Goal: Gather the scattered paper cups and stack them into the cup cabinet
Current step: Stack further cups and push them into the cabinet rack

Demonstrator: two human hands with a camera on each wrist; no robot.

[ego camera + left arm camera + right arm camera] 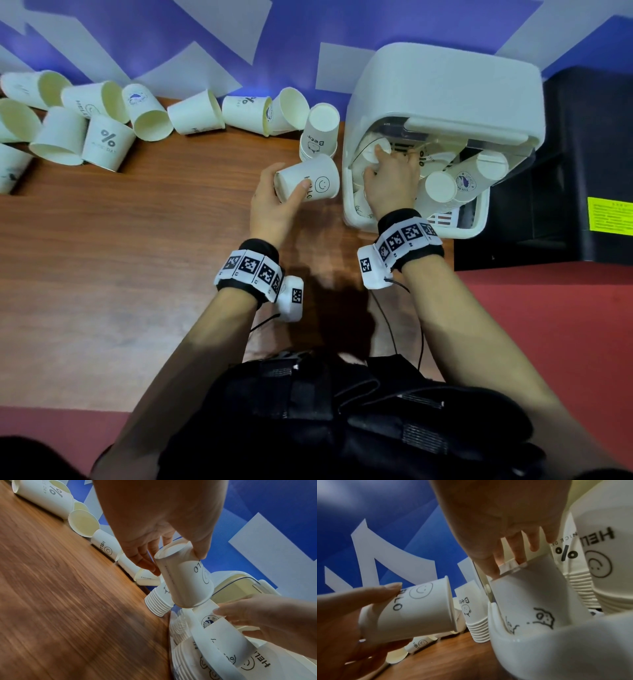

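Left hand (274, 202) grips a smiley cup (308, 181) sideways nr the cabinet (445, 89); right hand (390, 181) inside it, fingertips curled on a cup stack (537, 601).

The cup cabinet (445, 89) sits at the far right of the table (120, 257), its opening toward the near side, with several stacks of cups (445, 190) leaning inside it. The right hand (390, 181) reaches into that opening, fingers on the base of a cup stack at the left wall. Just left of the cabinet stands an upside-down stack (319, 137); near of it the left hand (274, 202) holds a single cup (310, 180) on its side, mouth toward the cabinet. Loose cups (150, 113) lie tipped along the table's far edge, running left (some overlapping). A dark box (582, 164) stands right of the cabinet.
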